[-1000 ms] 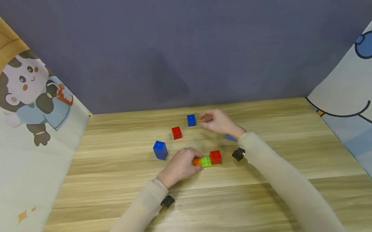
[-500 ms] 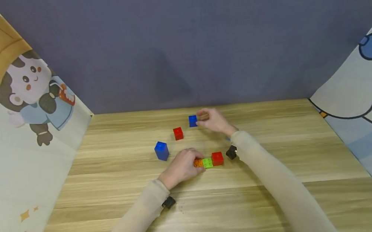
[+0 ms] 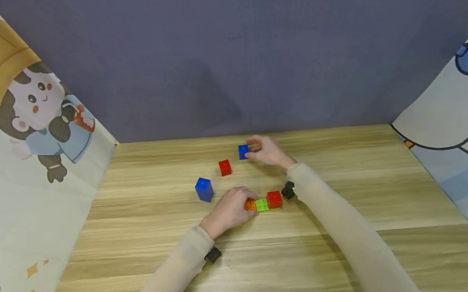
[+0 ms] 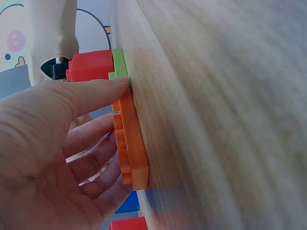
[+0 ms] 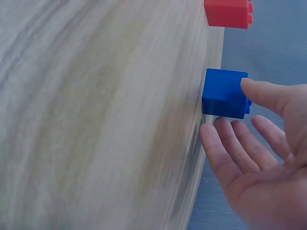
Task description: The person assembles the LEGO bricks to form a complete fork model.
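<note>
My left hand (image 3: 230, 207) grips an orange brick (image 4: 135, 143) low on the table, thumb on its near side and fingers on its far side. A light green brick (image 3: 262, 205) joins its right end, and a red brick (image 3: 274, 199) sits on the green one's right part. At the back, my right hand (image 3: 269, 152) reaches beside a small blue brick (image 5: 224, 93). In the right wrist view the thumb overlaps the brick's studded side, while the other fingers are spread loosely next to it, not closed round it.
A single red brick (image 3: 225, 168) stands left of the small blue one. Farther left is a taller blue brick (image 3: 204, 189). A dark grey panel (image 3: 225, 57) rises behind the wooden table (image 3: 245, 267), with printed panels on both sides.
My right hand has moved left to the small blue brick, and its sleeve now covers the blue piece seen beside it earlier. The left hand keeps its hold on the orange brick.
</note>
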`<state>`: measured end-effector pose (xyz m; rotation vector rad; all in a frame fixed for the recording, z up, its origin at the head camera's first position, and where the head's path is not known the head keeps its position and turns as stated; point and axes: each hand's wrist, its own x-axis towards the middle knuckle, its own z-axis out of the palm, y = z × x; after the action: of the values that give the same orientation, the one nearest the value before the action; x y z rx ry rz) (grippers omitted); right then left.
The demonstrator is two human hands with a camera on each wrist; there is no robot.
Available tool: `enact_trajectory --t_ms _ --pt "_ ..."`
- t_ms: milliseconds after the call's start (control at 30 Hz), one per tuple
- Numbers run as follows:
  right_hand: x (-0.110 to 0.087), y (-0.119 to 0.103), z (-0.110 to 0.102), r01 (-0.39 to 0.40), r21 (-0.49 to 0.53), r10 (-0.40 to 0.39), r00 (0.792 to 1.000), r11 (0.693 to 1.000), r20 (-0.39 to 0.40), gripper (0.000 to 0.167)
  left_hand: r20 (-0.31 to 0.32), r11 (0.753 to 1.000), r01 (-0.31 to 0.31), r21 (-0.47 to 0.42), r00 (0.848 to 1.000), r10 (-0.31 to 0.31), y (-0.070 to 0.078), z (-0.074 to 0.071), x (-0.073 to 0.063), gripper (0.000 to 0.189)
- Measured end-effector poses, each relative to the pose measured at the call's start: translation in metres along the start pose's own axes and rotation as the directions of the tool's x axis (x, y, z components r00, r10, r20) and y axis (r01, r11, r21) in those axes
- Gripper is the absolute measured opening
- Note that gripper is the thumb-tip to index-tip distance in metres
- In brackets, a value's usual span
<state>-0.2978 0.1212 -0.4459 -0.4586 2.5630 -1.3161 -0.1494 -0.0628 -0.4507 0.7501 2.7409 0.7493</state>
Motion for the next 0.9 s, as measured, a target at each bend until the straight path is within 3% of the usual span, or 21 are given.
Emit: enact_trajectory --t_ms 467,900 --pt "-0.0009 0.0059 0.0035 0.013 -0.003 -0.013 1.0 1.0 -0.023 0.044 0.002 1.0 -0.023 0.008 1.0 0.023 0.0018 0.001 0.0004 0.036" --pt "-0.006 0.0039 -0.0025 -0.001 0.035 0.003 0.999 0.999 -0.048 0.042 -0.002 1.0 -0.014 -0.004 1.0 0.014 0.0013 0.0005 0.001 0.036"
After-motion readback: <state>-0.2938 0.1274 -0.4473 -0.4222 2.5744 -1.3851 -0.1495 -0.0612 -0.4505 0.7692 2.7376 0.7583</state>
